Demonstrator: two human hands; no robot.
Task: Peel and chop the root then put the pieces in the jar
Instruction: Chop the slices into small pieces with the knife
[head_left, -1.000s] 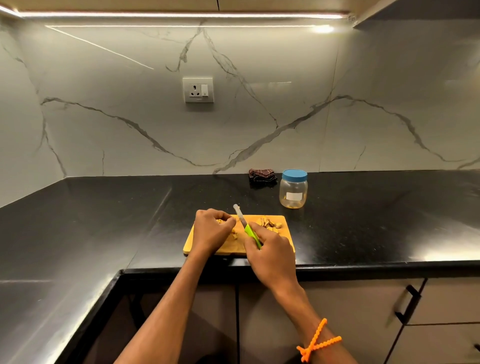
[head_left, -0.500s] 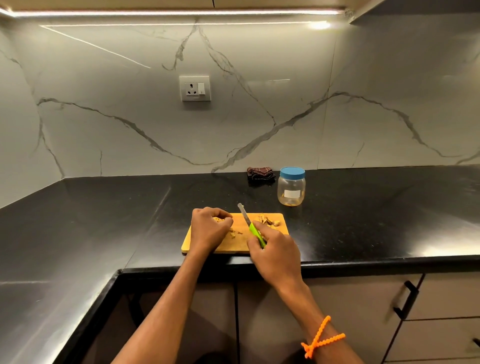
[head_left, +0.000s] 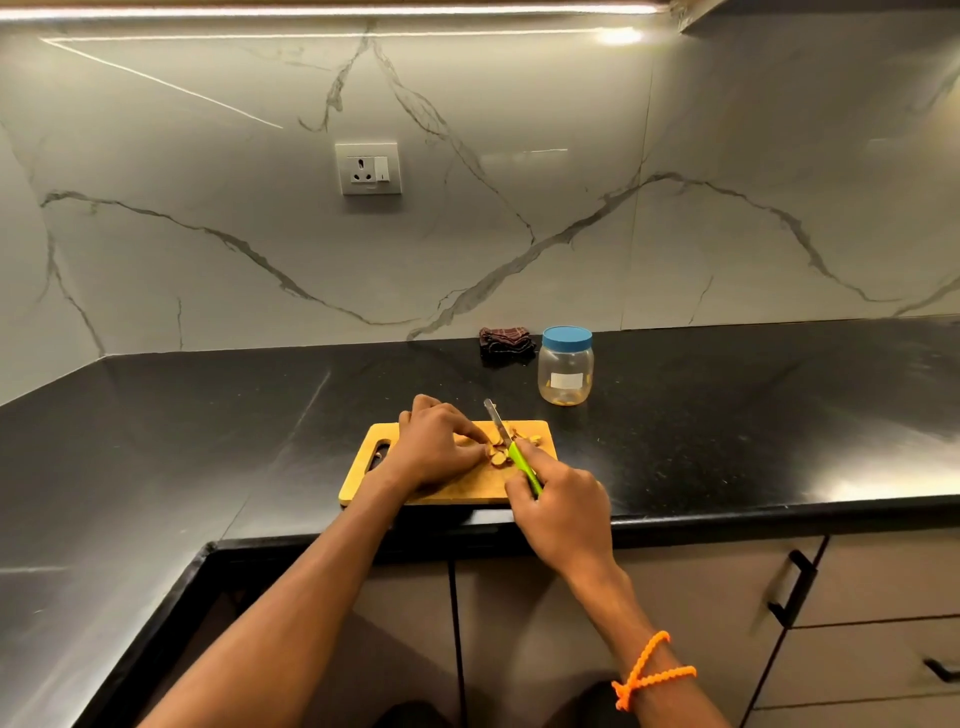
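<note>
A wooden cutting board lies at the counter's front edge. My left hand rests on it with fingers curled over a piece of root, mostly hidden. Yellow cut slices lie just right of its fingertips, and brown peelings lie at the board's far right. My right hand grips the green handle of a small knife, whose blade points away over the slices. A clear jar with a blue lid on stands behind the board to the right, a few yellow bits at its bottom.
A dark folded cloth lies against the marble wall behind the jar. The black counter runs left into a corner and right along the wall. Cabinet fronts with black handles sit below the counter edge.
My left hand has slid right along the board, uncovering its handle slot. The knife has come closer to the left fingertips, with slices now showing between them.
</note>
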